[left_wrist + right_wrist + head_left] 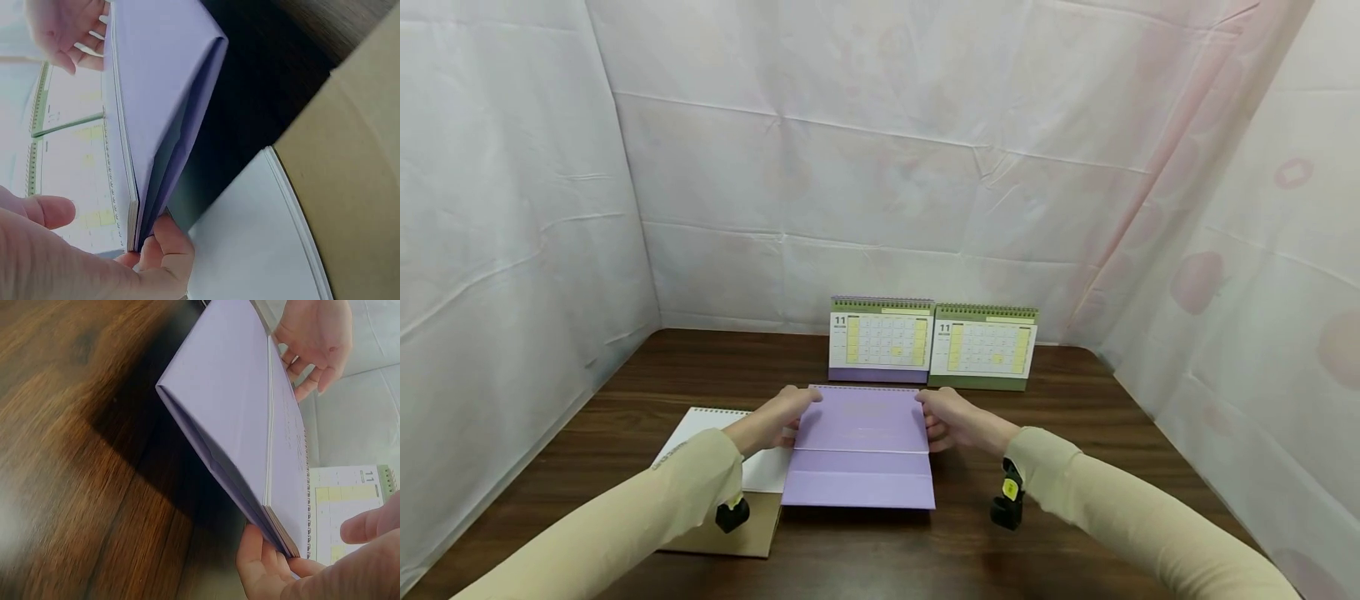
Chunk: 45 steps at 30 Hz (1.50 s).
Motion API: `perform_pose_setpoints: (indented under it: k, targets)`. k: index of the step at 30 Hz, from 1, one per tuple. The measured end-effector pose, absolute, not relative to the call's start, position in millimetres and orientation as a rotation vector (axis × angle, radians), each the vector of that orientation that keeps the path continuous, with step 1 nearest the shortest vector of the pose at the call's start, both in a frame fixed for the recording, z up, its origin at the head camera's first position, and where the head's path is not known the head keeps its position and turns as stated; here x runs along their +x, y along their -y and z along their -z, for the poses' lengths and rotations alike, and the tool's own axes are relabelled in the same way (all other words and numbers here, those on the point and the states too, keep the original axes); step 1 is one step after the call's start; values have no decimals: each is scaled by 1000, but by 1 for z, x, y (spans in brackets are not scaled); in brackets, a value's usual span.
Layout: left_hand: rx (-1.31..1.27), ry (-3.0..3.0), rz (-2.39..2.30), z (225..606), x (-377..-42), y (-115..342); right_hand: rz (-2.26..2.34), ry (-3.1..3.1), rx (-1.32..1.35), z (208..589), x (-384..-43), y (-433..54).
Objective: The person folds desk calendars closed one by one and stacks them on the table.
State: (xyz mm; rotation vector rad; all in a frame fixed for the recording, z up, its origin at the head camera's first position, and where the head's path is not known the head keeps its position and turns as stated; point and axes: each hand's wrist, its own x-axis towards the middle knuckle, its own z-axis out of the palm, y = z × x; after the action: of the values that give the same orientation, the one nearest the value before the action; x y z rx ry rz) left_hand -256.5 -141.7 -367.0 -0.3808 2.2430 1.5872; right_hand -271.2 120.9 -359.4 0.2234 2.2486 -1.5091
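Note:
A purple desk calendar [863,421], spiral-bound along its far edge, is held between two hands in the middle of the head view. My left hand [781,414] grips its left side near the spiral, fingers curled beneath. On the opposite side my right hand [953,419] holds it the same way. From the left wrist view, the folded purple stand [187,125] shows a narrow gap between its panels. The right wrist view shows the calendar's lower edge raised over the table, casting a shadow. Faint lettering on the cover is too small to read.
Behind stand two upright calendars showing 11, one with a purple base [880,342] and one with a green base [983,346]. A white-paged calendar with a brown board [737,533] lies at left, partly under the left sleeve. Pale cloth [880,183] encloses the wooden table [985,558].

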Motion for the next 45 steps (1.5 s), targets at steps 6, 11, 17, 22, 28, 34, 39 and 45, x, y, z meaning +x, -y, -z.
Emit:
perform_pose_setpoints:
  k: [6, 11, 17, 22, 28, 34, 39, 45]
  targets:
    - [-399, -2259, -1575, 367, -256, 153, 1521, -2233, 201, 360, -272, -109]
    - [-433, -2276, -1551, 368, -257, 164, 1529, -2214, 165, 361, -271, -98]
    - [-442, -2316, -1501, 367, -256, 178, 1557, -2168, 116, 361, -269, -86]
    - [-440, -2335, -1447, 365, -255, 191, 1561, -2140, 81, 359, -267, -74]
    - [-437, -2366, -1377, 362, -253, 207, 1576, -2111, 64, 360, -264, -58]
    - [-440, -2403, -1335, 360, -253, 222, 1615, -2065, 34, 363, -262, -44]
    - [-434, -2404, -1281, 358, -254, 234, 1648, -2040, 30, 365, -259, -33]
    - [-403, -2398, -1194, 355, -258, 251, 1667, -2009, 17, 365, -255, -19]
